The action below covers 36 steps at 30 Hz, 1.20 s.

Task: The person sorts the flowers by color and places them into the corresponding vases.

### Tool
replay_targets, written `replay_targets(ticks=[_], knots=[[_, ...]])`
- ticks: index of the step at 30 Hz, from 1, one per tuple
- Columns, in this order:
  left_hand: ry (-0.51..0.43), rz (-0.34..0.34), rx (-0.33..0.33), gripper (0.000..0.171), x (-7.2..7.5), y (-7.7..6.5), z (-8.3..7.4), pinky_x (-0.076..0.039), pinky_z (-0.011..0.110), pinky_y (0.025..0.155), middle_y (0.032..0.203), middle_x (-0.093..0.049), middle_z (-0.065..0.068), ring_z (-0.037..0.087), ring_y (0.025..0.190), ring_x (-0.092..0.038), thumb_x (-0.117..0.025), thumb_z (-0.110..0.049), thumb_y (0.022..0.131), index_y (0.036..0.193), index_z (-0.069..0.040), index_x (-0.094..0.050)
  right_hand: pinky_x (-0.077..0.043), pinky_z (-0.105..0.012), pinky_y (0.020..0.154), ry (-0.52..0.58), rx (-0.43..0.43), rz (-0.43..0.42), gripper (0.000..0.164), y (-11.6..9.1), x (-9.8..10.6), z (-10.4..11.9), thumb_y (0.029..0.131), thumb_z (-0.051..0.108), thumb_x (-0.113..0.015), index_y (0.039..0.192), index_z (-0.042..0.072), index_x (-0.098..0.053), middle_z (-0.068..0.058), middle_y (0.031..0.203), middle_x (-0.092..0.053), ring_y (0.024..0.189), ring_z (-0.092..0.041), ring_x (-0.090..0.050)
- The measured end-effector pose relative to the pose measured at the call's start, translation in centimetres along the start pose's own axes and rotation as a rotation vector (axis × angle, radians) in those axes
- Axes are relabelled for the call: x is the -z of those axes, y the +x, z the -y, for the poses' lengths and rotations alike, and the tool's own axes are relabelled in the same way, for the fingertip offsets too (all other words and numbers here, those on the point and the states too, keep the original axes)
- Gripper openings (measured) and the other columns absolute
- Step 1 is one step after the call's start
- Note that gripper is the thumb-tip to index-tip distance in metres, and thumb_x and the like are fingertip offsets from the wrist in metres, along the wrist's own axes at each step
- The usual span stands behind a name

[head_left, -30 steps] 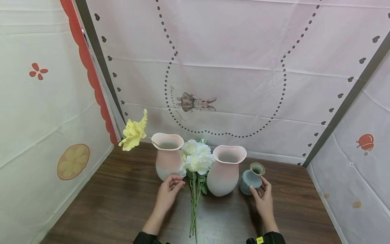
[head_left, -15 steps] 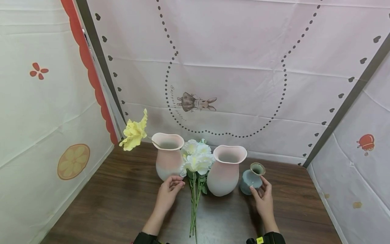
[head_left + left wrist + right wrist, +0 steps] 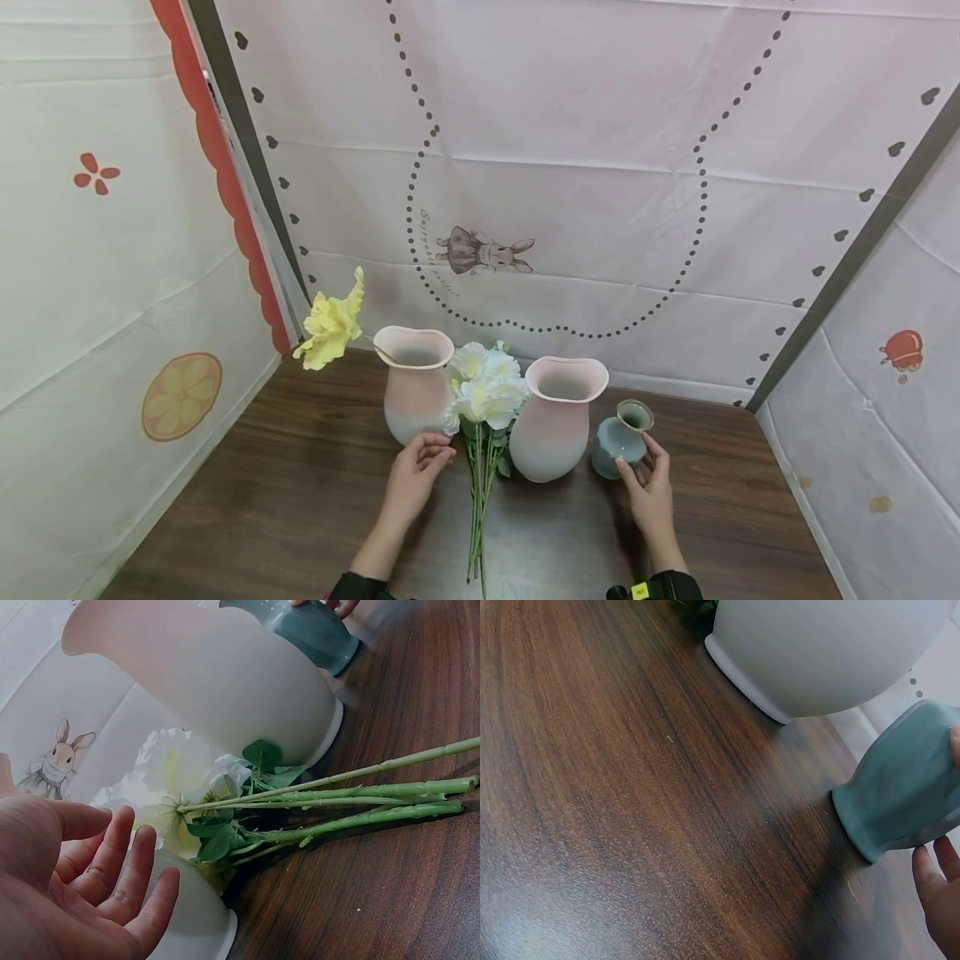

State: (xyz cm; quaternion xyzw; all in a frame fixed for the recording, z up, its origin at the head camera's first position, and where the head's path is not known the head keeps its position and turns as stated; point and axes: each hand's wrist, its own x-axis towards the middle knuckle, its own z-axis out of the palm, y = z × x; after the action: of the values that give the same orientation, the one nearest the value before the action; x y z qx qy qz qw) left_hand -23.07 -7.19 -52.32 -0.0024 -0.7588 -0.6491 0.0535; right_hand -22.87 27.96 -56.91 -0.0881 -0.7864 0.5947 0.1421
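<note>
A small blue-green vase [image 3: 617, 447] stands on the table at the right. My right hand [image 3: 651, 493] holds it with thumb and fingers on either side; in the right wrist view its fingers [image 3: 930, 881] touch the vase's lower side. My left hand [image 3: 415, 477] hovers in front of the left pink-and-white vase [image 3: 416, 398], fingers loosely bent and nothing between them. Beside that hand lies a bunch of white flowers [image 3: 487, 396] with long green stems [image 3: 375, 810]. The second pink-and-white vase [image 3: 551, 437] stands between the bunch and the small vase.
A yellow flower [image 3: 328, 330] leans out of the left vase toward the left. All of this is on a dark wooden table [image 3: 712, 500]. White printed cloth [image 3: 570, 208] walls it in at the back and both sides.
</note>
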Motion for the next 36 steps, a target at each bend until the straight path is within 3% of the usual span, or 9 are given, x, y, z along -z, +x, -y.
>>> replay_targets(ticks=[11, 30, 36], knots=[[-0.007, 0.016, 0.009, 0.018, -0.1, 0.1, -0.1, -0.055, 0.017, 0.080, 0.102, -0.072, 0.021, 0.028, 0.094, -0.071, -0.061, -0.003, 0.097, 0.111, 0.007, -0.062, -0.032, -0.057, 0.116, -0.010, -0.002, -0.016, 0.066, 0.1, -0.1, -0.1, 0.099, 0.017, -0.063, 0.152, 0.005, -0.026, -0.023, 0.157, -0.029, 0.144, -0.046, -0.032], [0.013, 0.042, -0.006, 0.021, -1.0, -0.3, 0.2, -0.054, 0.017, 0.079, 0.102, -0.072, 0.020, 0.022, 0.092, -0.071, -0.062, -0.006, 0.096, 0.114, 0.006, -0.061, -0.031, -0.059, 0.116, -0.002, -0.002, -0.015, 0.067, 0.0, -0.1, -0.1, 0.099, 0.015, -0.062, 0.153, 0.006, -0.025, -0.021, 0.158, -0.028, 0.145, -0.046, -0.031], [-0.003, 0.060, 0.007, 0.023, -1.3, -0.4, 0.3, -0.053, 0.018, 0.077, 0.103, -0.072, 0.021, 0.029, 0.095, -0.071, -0.061, -0.006, 0.097, 0.116, 0.006, -0.060, -0.032, -0.059, 0.116, 0.007, 0.001, -0.015, 0.069, 0.0, -0.1, -0.2, 0.098, 0.012, -0.063, 0.154, 0.006, -0.023, -0.021, 0.159, -0.026, 0.145, -0.047, -0.030]])
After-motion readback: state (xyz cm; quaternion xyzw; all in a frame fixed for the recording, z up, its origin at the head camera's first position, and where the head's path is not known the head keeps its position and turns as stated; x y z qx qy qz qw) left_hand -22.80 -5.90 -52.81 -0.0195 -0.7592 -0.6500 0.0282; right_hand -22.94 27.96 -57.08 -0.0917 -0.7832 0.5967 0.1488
